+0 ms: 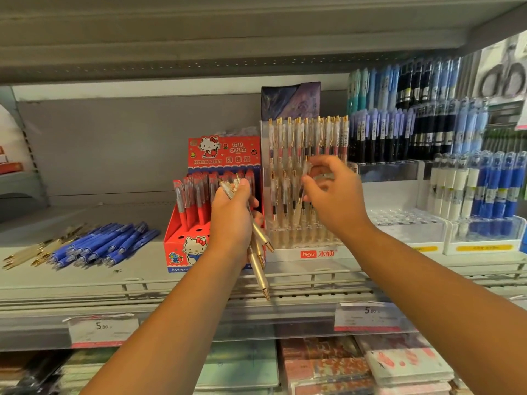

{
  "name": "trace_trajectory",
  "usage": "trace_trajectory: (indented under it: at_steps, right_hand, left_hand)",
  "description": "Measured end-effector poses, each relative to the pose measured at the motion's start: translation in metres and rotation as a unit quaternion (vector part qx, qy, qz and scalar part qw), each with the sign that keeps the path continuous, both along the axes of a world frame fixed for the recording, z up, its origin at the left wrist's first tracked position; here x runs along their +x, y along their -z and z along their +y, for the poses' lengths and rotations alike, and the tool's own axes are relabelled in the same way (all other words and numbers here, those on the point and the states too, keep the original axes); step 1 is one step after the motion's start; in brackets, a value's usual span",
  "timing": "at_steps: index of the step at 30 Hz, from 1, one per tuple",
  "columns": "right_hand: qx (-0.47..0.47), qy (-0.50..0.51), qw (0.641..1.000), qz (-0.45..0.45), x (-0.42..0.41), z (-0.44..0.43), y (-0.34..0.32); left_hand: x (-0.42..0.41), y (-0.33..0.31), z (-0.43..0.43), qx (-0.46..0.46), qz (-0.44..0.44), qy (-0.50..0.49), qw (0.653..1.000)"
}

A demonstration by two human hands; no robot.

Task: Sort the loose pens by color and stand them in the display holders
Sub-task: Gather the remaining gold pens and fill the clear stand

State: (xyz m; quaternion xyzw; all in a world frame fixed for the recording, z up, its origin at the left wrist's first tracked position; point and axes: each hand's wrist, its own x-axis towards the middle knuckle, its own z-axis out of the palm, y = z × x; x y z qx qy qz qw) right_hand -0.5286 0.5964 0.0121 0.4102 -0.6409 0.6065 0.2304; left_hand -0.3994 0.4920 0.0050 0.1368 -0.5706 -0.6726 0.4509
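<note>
My left hand [232, 218] grips a bundle of cream pens with gold tips [261, 252], tips pointing down, in front of the red Hello Kitty holder [185, 246]. My right hand [333, 195] pinches one cream pen [304, 178] upright against the clear acrylic holder [302, 240], which stands full of the same cream and gold pens. A loose pile of blue pens [105, 245] lies on the shelf at the left, with a few cream pens [31, 253] beside it.
Red pens [194, 201] stand in the Hello Kitty holder. To the right, clear holders [482, 235] carry white and blue pens, with dark and blue pens racked behind. A wire rail [199, 286] edges the shelf; price tags hang below. Notebooks fill the lower shelf.
</note>
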Motion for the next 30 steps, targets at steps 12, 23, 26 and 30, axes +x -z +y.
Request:
trace_trajectory:
  at_steps: [12,23,26,30]
  right_hand:
    - [0.128,0.028,0.991,-0.001,0.0,-0.002,0.005]
    - [0.067,0.047,0.995,0.053,0.014,0.001,0.001]
    - [0.067,-0.062,0.996,0.022,0.027,0.002,-0.001]
    - [0.094,-0.185,0.972,-0.113,0.042,-0.001,-0.009]
  left_hand:
    - [0.002,-0.001,0.005,-0.044,-0.008,0.018,0.999]
    - [0.005,0.0,0.008,-0.045,-0.014,0.073,0.996]
    - [0.005,0.0,0.008,-0.056,-0.011,0.093,0.994]
    - [0.004,0.001,0.008,-0.084,-0.016,0.118,0.989]
